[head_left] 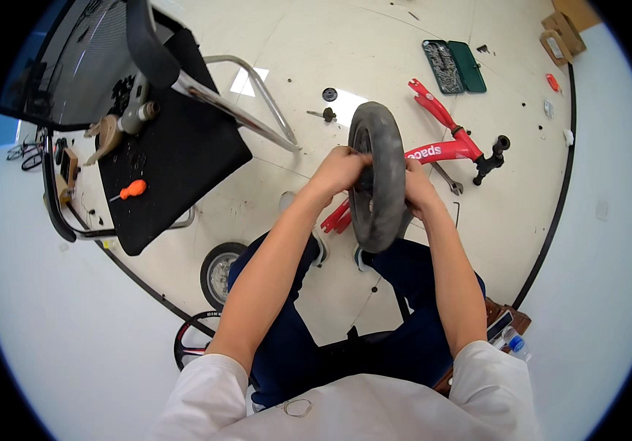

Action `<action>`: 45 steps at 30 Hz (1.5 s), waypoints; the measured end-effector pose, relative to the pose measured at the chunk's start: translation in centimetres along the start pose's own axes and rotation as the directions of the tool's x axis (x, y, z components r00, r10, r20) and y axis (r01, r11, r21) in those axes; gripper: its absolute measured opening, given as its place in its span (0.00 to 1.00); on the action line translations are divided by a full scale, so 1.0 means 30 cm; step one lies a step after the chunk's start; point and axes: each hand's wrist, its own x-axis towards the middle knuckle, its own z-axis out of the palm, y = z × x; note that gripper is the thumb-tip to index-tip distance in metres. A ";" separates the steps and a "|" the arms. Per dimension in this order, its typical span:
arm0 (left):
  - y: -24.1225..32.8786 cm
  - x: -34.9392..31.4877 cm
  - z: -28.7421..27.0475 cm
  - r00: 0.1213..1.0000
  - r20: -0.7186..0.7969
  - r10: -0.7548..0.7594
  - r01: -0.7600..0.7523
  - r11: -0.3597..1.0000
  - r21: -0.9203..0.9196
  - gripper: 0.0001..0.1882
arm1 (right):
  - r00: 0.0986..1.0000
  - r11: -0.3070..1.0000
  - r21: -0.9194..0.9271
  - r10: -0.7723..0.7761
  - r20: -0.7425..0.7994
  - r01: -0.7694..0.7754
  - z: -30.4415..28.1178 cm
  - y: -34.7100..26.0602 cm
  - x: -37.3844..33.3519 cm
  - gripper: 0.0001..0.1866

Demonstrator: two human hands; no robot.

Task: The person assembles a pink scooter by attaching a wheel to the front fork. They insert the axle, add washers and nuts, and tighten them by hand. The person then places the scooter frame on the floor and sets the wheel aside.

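A small wheel with a grey-black tyre (388, 173) stands upright between my hands, raised above the floor in front of my knees. My left hand (341, 169) is closed at the hub on the wheel's left side, its fingertips bent in toward the centre. On the other side my right hand (419, 189) is closed against the wheel, its fingertips partly hidden by the tyre. Behind the wheel lies a red bike frame (444, 151) with a red fork (433, 106), partly covered by the tyre. An adjustable wrench (448, 178) rests on the floor beside my right hand.
To the left stands a black chair (176, 158) bearing an orange screwdriver (134, 189) and loose parts. A second wheel (220, 275) is by my left leg. Farther off are an open green tool case (454, 67) and small parts (328, 115). A hex key (457, 214) lies at right.
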 end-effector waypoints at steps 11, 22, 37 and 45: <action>0.061 -0.066 -0.027 0.792 -0.125 0.598 -0.609 0.755 -0.244 0.32 | 0.910 0.891 0.186 -0.408 -0.078 0.415 -0.012 -0.100 -0.052 0.13; 0.104 -0.089 -0.064 0.892 0.069 0.447 -0.393 0.842 -0.369 0.44 | 0.985 0.881 0.456 -0.165 0.043 0.128 -0.124 -0.122 -0.054 0.32; 0.072 -0.054 -0.029 0.875 -0.170 0.453 -0.459 0.888 0.006 0.30 | 0.875 0.677 0.734 -0.323 0.360 -0.052 -0.137 -0.059 0.014 0.14; 0.083 -0.092 0.020 0.779 -0.140 0.612 -0.573 0.784 0.240 0.34 | 0.839 0.791 0.596 -0.414 0.353 0.139 -0.131 -0.052 0.004 0.17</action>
